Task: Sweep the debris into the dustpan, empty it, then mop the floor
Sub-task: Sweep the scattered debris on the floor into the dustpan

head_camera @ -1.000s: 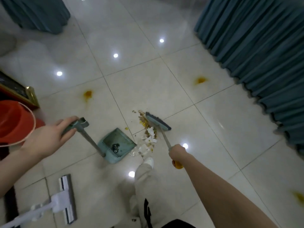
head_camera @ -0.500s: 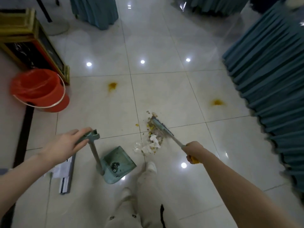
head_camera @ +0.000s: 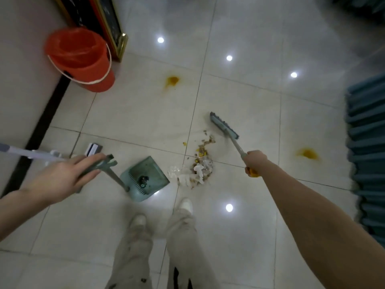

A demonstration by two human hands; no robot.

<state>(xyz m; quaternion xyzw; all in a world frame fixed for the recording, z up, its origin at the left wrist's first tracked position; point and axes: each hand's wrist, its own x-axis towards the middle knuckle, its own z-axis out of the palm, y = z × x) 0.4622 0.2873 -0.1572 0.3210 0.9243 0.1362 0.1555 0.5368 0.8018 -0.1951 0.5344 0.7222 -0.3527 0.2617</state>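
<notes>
Mop: white, lying on the floor to the left of the dustpan, its flat head nearest the pan.
Orange bucket: lined with a red bag, upright, well beyond the dustpan and to its left.
Left hand: left of the dustpan, fingers closed over the top of the dustpan handle.
Dustpan: teal, resting on the tiles with a little dark dirt inside and its open lip facing right.
Debris: crumbs and white paper scraps, heaped just right of the dustpan's lip, outside the pan.
Broom: the head lies right of the dustpan and further away, past the far end of the debris.
Right hand: right of the dustpan beyond the debris, fist wrapped round the broom's stick.
Yellow stain: far right of the dustpan.
</notes>
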